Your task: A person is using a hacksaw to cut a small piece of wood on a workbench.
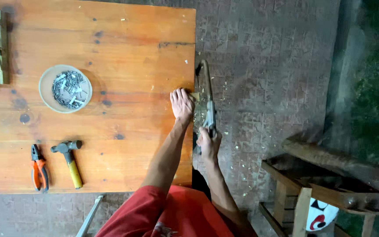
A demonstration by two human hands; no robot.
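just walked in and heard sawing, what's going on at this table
A person is sawing at the table's right edge. The left hand presses a small wood piece flat on the wooden table, while the right hand grips a hacksaw beside the edge. A bowl of nails, a hammer and orange pliers lie untouched.

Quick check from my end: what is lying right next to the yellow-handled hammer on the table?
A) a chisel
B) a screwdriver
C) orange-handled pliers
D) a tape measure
C: the orange-handled pliers lie on the wooden table just left of the yellow-handled hammer, near the front edge.
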